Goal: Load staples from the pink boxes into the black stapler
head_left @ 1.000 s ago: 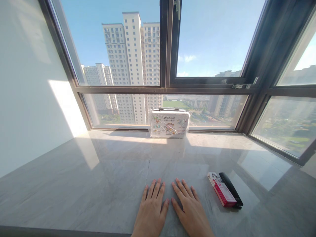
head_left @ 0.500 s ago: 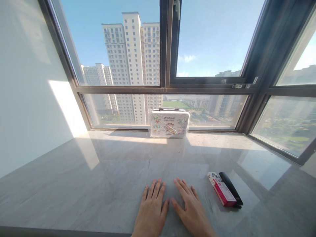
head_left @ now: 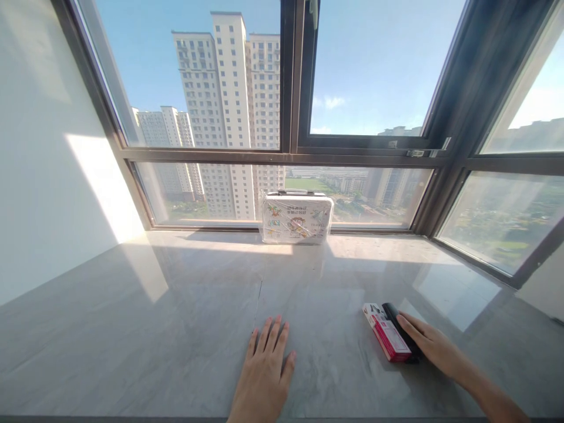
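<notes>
My left hand (head_left: 263, 367) lies flat on the grey marble-look sill, fingers spread, holding nothing. Over on the right, my right hand (head_left: 429, 342) has its fingers along a black stapler (head_left: 390, 312), gripping it from its right side. The thumb and part of the stapler's rear end are hard to make out. Against the stapler's left side rests a red and white box (head_left: 388, 335) with a small printed picture at its far end. Both still appear to lie on the sill.
A white carry case (head_left: 297, 218) with cartoon prints, wrapped in clear plastic, stands upright by the window (head_left: 352, 158). A white wall (head_left: 39, 176) bounds the left side. The sill's front edge (head_left: 132, 419) runs along the bottom.
My right hand has left its place beside the left hand and moved right onto the stapler. The left hand stays flat on the sill. The view has shifted slightly.
</notes>
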